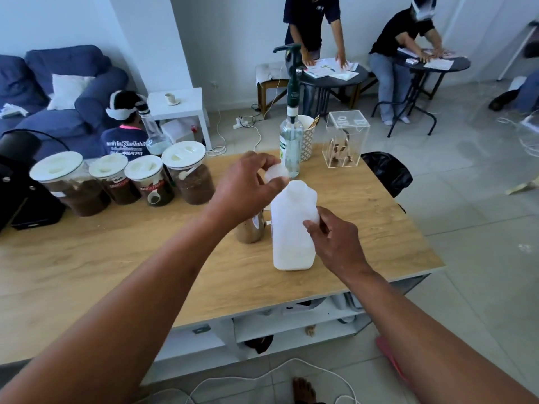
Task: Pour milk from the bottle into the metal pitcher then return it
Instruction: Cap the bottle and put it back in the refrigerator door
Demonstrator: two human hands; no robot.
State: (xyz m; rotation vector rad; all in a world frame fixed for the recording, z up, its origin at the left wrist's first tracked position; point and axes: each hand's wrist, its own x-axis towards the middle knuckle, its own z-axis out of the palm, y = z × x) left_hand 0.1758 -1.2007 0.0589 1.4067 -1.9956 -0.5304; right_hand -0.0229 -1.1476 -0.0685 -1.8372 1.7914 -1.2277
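A white plastic milk bottle (291,228) stands upright on the wooden table (116,266), near its middle. My right hand (335,240) grips the bottle's handle side. Above the bottle's neck, my left hand (248,188) pinches the white cap (277,172); whether the cap sits on the neck or is lifted off I cannot tell. The metal pitcher (250,231) stands just left of the bottle, mostly hidden behind my left wrist.
Several lidded jars of brown grounds (189,173) line the table's back left. A pump bottle (290,141), a patterned cup (307,138) and a clear acrylic box (345,138) stand at the back. A black machine (17,182) sits far left. People work at round tables beyond.
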